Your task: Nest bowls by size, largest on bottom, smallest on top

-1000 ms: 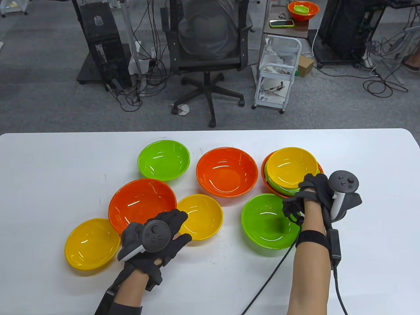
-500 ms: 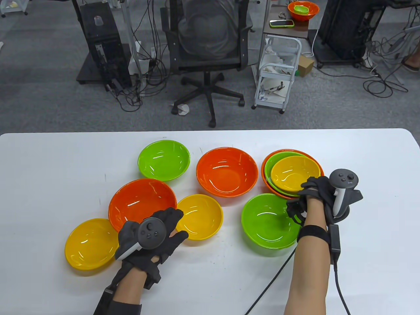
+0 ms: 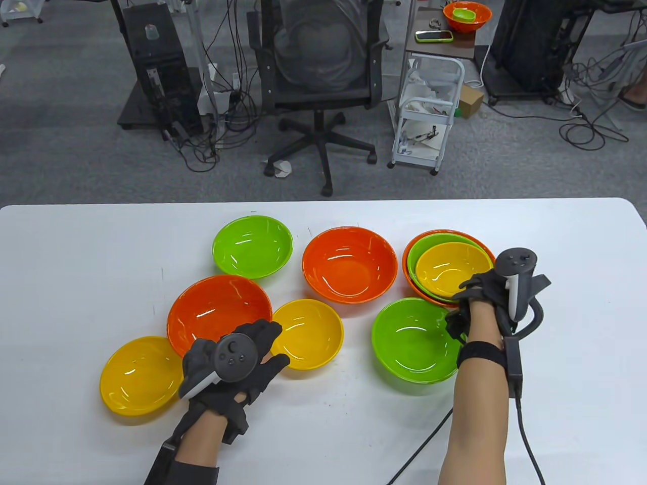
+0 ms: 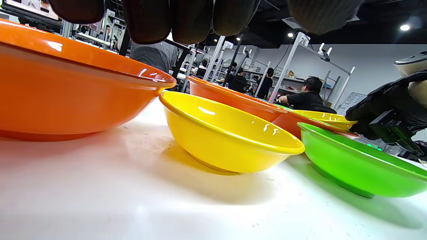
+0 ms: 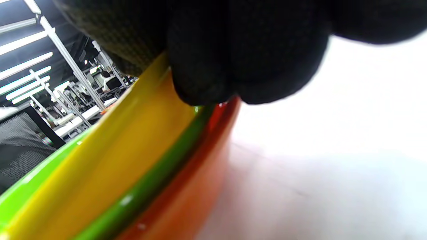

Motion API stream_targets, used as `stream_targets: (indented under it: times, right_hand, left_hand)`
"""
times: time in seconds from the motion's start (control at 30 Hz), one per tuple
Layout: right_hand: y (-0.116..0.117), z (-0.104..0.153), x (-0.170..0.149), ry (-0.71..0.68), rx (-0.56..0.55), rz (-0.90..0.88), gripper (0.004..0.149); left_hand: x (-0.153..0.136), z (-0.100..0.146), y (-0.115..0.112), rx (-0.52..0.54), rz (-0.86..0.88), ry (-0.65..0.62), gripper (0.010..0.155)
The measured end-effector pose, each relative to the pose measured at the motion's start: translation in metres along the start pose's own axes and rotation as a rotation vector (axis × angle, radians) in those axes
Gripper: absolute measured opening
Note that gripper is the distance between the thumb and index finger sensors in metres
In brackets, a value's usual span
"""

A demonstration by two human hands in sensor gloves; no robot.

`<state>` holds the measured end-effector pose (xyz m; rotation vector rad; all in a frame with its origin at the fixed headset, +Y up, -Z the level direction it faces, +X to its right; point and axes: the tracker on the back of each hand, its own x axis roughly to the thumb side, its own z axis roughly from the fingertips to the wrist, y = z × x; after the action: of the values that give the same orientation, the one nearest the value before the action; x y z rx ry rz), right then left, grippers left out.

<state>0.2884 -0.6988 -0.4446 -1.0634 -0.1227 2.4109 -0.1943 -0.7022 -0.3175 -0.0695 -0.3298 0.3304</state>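
At the right, a yellow bowl [image 3: 452, 268] sits nested in a green bowl [image 3: 418, 252] inside an orange bowl [image 3: 407, 275]. My right hand [image 3: 462, 298] is at the stack's near rim; in the right wrist view its fingers [image 5: 233, 66] pinch the yellow rim [image 5: 133, 133]. My left hand [image 3: 273, 346] is open, fingers spread, between the large orange bowl [image 3: 217, 308] and a small yellow bowl [image 3: 308, 331]. Both show in the left wrist view, orange bowl [image 4: 66, 96] and yellow bowl [image 4: 227, 140]. Loose bowls: green [image 3: 412, 341], orange [image 3: 349, 263], green [image 3: 252, 246], yellow [image 3: 139, 376].
The white table [image 3: 76, 283] has bare room on the far left, far right and along the front edge. A black cable [image 3: 419, 444] runs from my right wrist across the front. An office chair [image 3: 318, 65] and carts stand beyond the far edge.
The yellow bowl has come down from tilted on the stack to seated inside the green bowl. My right hand has stayed at its rim. My left hand has barely moved.
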Motion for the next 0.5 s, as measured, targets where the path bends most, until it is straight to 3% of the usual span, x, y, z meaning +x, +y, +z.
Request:
stream_targets:
  times: [0.5]
  right_hand:
    - [-0.0022,0.0098,0.001,-0.083,0.051,0.088,0.059]
  left_hand:
    - [0.0009,-0.001,-0.0002,0.001,-0.008,0.011,0.07]
